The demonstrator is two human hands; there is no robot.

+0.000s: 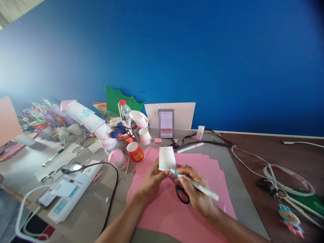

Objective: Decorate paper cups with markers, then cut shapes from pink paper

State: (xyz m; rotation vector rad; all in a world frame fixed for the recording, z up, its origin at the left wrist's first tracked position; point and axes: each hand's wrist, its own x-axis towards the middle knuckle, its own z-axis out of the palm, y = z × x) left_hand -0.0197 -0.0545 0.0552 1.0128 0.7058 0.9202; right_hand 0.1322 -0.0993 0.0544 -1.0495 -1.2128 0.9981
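White paper cup (167, 157) just 6 o'clock of view centre; your left hand (155, 177) pinches its 7 o'clock edge. Your right hand (199, 194) pinches marker (209, 192), tip at its 5. Red cup (136, 152) 9 o'clock, pink sheets (162, 217) 6.

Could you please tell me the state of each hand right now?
Left hand: closed, holding a white cup.
Right hand: closed, holding a marker.

White paper cup (167, 157) is in the left hand (155, 177), narrow end up, teal scribbles low down, couple pink marks up top. White marker (198, 186) with a teal band slants from the right hand (198, 194), tip right at the cup.
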